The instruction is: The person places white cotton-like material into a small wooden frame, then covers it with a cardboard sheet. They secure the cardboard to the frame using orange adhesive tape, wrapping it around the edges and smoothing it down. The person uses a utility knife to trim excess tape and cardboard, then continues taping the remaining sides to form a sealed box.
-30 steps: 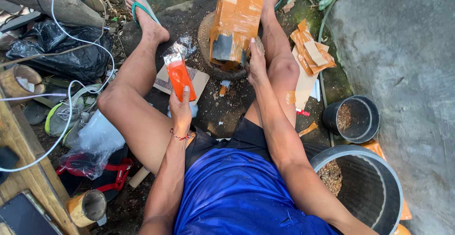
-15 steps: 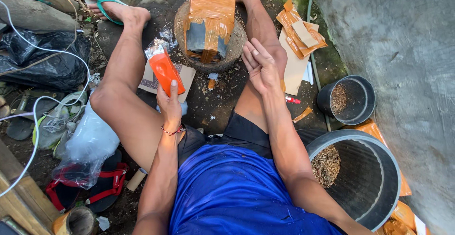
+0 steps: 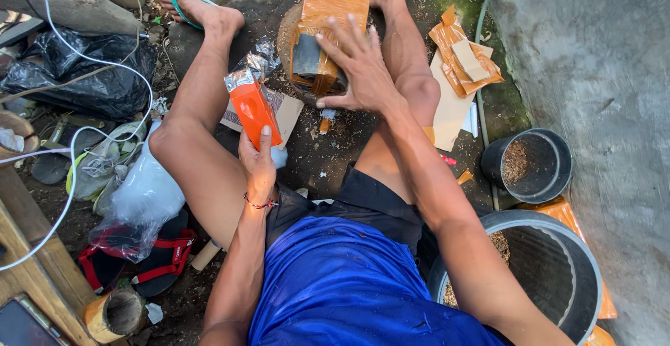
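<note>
I see my left hand (image 3: 257, 163) wrapped around an orange packet (image 3: 252, 107), thumb along its near face, the packet held upright above the ground with its torn foil top tilted away from me. That grip is pinching the packet's lower end. My right hand (image 3: 359, 67) has fingers spread wide, palm down, and rests against the near side of a tall orange box (image 3: 333, 11); this grip is open and flat, not curled round anything.

I take the box as landmark. It stands on a round stump (image 3: 287, 35), between my two shins. The packet is just left of the box and nearer me, apart from it. Below the packet, on the dirt, lies a flat cardboard piece (image 3: 286, 109). Right of the box lie torn orange wrappers (image 3: 464, 56) on a pale sheet. Further right and nearer me stands a small black pot (image 3: 530, 168) with brown crumbs inside, and nearer still a large grey bucket (image 3: 558, 276), also holding brown crumbs. Far left of the box I see a black plastic bag (image 3: 84, 74), a white cable (image 3: 91, 130) looping over it, and a clear bag (image 3: 143, 196) beside my left thigh. A red-strapped sandal (image 3: 150, 266) lies under that bag. My left foot wears a green flip-flop (image 3: 183, 1), left of the box.
</note>
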A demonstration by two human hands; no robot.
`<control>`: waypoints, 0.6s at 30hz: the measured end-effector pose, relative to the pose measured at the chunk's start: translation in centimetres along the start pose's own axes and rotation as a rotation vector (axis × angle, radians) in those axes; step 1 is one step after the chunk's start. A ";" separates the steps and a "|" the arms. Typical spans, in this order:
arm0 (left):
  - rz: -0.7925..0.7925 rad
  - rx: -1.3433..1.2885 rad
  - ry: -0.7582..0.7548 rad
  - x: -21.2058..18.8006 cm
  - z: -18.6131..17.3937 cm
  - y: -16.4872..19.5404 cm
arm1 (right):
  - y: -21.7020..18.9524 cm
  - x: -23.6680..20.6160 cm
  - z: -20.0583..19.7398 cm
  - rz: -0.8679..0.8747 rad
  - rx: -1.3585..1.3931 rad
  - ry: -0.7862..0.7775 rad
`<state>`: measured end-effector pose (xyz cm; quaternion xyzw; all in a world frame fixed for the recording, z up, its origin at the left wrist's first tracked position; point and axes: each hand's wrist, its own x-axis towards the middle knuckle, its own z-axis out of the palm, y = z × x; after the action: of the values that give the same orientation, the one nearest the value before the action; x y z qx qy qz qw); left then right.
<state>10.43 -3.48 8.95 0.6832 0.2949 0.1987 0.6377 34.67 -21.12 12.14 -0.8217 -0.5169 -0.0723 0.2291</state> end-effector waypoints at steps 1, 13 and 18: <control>0.013 -0.019 -0.004 0.1 0.0 0.1 | -0.6 0.8 0.2 0.085 0.027 -0.039; 0.083 0.053 -0.153 1.1 -0.8 2.7 | -4.5 2.5 2.4 0.438 0.102 -0.053; 0.314 0.328 -0.276 2.1 -1.3 4.6 | -3.5 3.7 -1.7 0.592 0.917 0.090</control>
<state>11.88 -1.21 13.41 0.8355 0.1237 0.1499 0.5140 33.44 -17.59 16.04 -0.7442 -0.2316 0.1927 0.5961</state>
